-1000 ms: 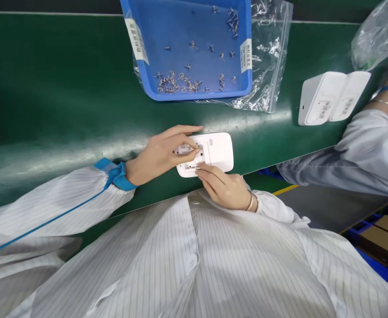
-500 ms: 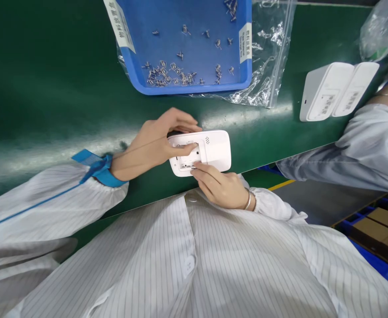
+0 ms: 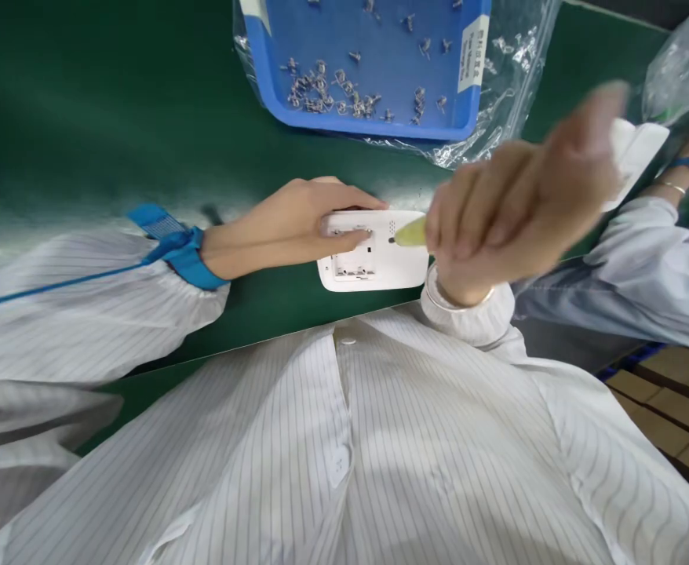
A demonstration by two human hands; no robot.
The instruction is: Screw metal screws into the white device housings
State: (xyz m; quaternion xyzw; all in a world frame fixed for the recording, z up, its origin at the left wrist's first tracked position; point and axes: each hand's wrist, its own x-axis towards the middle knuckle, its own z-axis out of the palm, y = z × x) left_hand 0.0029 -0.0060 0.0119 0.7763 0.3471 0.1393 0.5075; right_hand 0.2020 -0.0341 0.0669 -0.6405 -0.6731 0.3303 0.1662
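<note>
A white plastic device (image 3: 400,271) with rounded corners lies on the green bench, its recessed compartment and metal contacts facing up. My left hand (image 3: 303,227) grips its left end, thumb over the compartment and fingers along the far edge. Blurred by motion, my right hand (image 3: 497,212) is closed around a yellow-green tapered tool (image 3: 410,233) with a dark tip. That tip is over the device near the small speaker holes; whether it touches cannot be made out. Most of the tool is hidden in the fist.
Beyond the device, a blue tray (image 3: 373,129) holds many small metal spring contacts and rests on a clear plastic bag (image 3: 506,94). White housings (image 3: 644,153) stand at right, partly behind my right hand. A co-worker's arm (image 3: 668,227) is at far right.
My right hand has left the device's near edge, risen to the right, and now holds the yellow-green tool. My left hand stays on the device. The whole view has shifted slightly.
</note>
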